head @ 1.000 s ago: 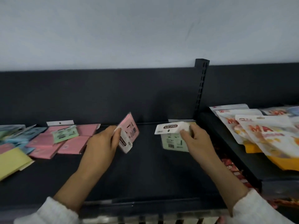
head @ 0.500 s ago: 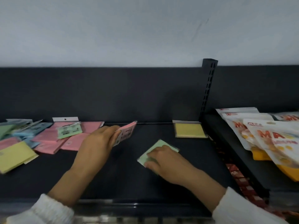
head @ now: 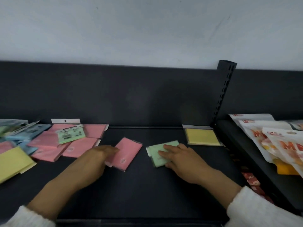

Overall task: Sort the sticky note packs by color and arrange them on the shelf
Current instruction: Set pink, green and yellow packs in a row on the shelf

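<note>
On the dark shelf [head: 147,190] a pink sticky note pack [head: 127,153] lies flat in the middle, and my left hand [head: 96,159] rests on its left edge with the fingers on it. To its right a green pack [head: 159,151] lies flat under the fingers of my right hand [head: 180,158]. A yellow pack [head: 202,137] sits alone at the back right. At the left lies a mixed heap: several pink packs [head: 49,143], a green pack [head: 71,136] on top, blue packs [head: 27,133] and a yellow pack [head: 12,161].
A perforated black upright [head: 223,90] stands at the shelf's back right. Beyond it a neighbouring shelf holds white snack bags [head: 278,138] with orange print. The shelf's back panel [head: 114,95] is dark; a pale wall rises above it.
My left hand has lowered the pink pack from a tilted hold to flat on the shelf. My right hand still presses the green pack, which it brought down from beside the yellow pack.
</note>
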The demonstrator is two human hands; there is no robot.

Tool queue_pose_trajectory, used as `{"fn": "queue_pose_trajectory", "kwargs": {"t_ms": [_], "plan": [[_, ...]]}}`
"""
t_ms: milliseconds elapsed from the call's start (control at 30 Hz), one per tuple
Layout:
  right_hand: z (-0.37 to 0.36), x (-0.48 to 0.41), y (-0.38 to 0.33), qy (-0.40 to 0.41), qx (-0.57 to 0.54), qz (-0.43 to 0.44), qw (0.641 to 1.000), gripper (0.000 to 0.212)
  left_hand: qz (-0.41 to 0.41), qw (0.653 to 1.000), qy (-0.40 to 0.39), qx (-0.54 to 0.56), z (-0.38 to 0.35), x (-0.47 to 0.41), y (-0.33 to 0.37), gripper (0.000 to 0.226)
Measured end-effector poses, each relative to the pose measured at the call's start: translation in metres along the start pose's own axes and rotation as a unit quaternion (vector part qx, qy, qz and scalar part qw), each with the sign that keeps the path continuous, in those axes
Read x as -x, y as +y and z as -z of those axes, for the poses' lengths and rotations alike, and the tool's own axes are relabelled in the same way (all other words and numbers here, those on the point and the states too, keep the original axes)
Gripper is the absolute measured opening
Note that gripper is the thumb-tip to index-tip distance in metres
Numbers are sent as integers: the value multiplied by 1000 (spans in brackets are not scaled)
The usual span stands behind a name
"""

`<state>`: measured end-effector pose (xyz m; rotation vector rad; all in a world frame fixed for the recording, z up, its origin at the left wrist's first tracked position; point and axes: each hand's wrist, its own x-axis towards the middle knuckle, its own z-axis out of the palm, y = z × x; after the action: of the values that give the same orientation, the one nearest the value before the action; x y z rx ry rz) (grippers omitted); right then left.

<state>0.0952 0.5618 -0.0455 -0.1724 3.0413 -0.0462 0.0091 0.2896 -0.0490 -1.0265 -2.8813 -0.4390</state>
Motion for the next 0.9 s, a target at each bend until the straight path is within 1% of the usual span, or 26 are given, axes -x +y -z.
{"fn": "queue_pose_trajectory", "kwargs": {"t_ms": [67, 100, 200, 267, 333, 367, 467, 533, 600, 733, 900], "plan": [[-1, -12, -7, 14, 37, -29, 999, 50, 6, 1000, 9, 1, 1, -6, 14, 50], [-1, -19, -9, 18, 50, -42, 998, 50, 4, 1000, -1, -14, 0, -9, 22, 50], [-2, -38, -13, 16, 55, -77, 995, 48, 14, 991, -52, -121, -11, -25, 40, 58], [-3, -49, -13, 15, 37, -96, 995, 48, 26, 987, -46, -153, -18, -41, 37, 52], [-3, -56, -10, 17, 12, -110, 994, 48, 11, 991, -33, -126, -22, -58, 28, 41], [-4, -59, -9, 19, 0, -116, 993, 48, 0, 995, -33, -99, -25, -66, 21, 39], [-7, -64, -5, 35, -25, -129, 991, 53, -33, 999, -5, 20, -35, -85, -1, 56], [-9, -65, -4, 48, -39, -134, 989, 58, -44, 995, 9, 88, -40, -90, -9, 61], [-11, -67, -4, 63, -49, -137, 987, 60, -49, 989, 17, 140, -45, -92, -11, 62], [-14, -70, 0, 81, -56, -138, 985, 60, -64, 987, 44, 137, -53, -97, -9, 39], [-19, -71, 4, 96, -65, -136, 984, 57, -57, 988, 107, 94, -60, -99, -3, 31]]}}
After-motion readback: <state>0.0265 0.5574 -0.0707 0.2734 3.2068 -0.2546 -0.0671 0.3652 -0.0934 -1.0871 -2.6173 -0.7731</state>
